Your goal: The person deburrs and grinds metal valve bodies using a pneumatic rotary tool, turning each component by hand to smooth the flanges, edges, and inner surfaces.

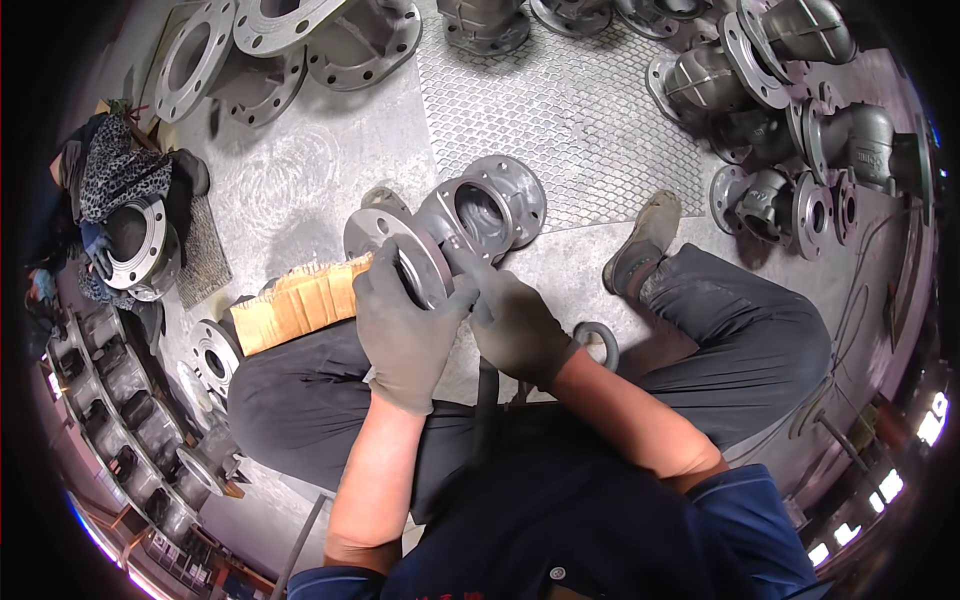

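A grey metal valve body with round bolt-hole flanges lies in front of me, between my legs. My left hand, in a grey glove, grips the rim of its near flange, with the fingers reaching over the edge toward the bore. Close beside it, my gloved right hand has its fingers closed near the flange and the valve's open round neck. Whatever is in the right hand's fingers is too hidden to name. A torn piece of cardboard rests by my left thigh.
Flanged castings stand at the far left, and several more valve bodies crowd the right. A textured metal floor plate lies ahead. Another person's gloved hand is on a flanged part at the left. My shoe is right of the valve.
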Motion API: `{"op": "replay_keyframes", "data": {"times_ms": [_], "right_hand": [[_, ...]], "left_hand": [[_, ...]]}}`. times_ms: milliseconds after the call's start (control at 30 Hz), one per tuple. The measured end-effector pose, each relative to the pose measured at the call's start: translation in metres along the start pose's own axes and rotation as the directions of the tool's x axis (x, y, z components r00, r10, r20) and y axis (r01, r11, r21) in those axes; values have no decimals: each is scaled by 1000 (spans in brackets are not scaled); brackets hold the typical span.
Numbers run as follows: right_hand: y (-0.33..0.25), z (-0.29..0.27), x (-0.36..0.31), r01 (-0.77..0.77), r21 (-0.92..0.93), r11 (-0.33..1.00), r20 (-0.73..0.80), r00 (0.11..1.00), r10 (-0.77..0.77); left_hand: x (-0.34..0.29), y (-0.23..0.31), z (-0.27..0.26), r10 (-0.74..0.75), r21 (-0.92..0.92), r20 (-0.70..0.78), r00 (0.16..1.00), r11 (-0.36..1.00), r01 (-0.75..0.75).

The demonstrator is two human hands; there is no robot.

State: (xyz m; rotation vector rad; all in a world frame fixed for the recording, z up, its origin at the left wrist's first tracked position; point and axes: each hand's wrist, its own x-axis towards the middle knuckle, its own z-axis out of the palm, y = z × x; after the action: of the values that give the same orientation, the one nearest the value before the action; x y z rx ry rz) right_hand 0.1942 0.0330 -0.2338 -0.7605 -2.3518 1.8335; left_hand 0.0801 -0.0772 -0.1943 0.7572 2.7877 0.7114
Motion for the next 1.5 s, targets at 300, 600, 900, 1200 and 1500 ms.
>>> {"op": "replay_keyframes", "data": {"times_ms": [300,600,900,1200,1500], "right_hand": [[1,9,2,9,19,1000,-14,1000,-8],[-2,10,2,-1,-46,999,-31,1000,-1],[-7,13,6,-14,-57,998,-34,999,12],[-10,10,8,-2,-83,997,-23,1000,0],[-2,14,2,0,-267,964,-108,994,-30]], "left_hand": [[4,-4,6,-5,9,-35,999,1000,6],[4,-6,6,-20,10,-16,1000,1000,20],[6,-7,7,-30,-16,-43,999,999,30],[8,-6,6,-33,10,-50,998,999,33],[10,-5,7,-9,-2,-62,998,1000,9]]}}
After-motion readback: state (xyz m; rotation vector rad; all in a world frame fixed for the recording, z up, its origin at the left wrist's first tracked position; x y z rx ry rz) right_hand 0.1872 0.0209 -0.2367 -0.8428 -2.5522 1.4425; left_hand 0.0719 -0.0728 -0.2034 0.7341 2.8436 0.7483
